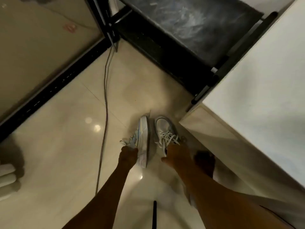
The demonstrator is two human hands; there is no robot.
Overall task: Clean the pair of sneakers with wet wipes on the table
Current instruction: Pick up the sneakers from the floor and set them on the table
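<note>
Two white sneakers are down at the tiled floor (66, 146) beside the white table (257, 90). The left sneaker (143, 138) is tipped on its side, its sole facing right, and my left hand (128, 157) grips it at the collar near the laces. The right sneaker (165, 129) is upright with loose white laces. My right hand (176, 156) holds it at the opening, fingers hidden inside or behind the shoe. No wet wipes are in view.
A grey cable (105, 100) runs across the floor left of the shoes. A black frame with a dark marbled shelf (181, 22) stands ahead. A black rail (49, 91) crosses at left. White rounded objects (6, 176) sit at the left edge.
</note>
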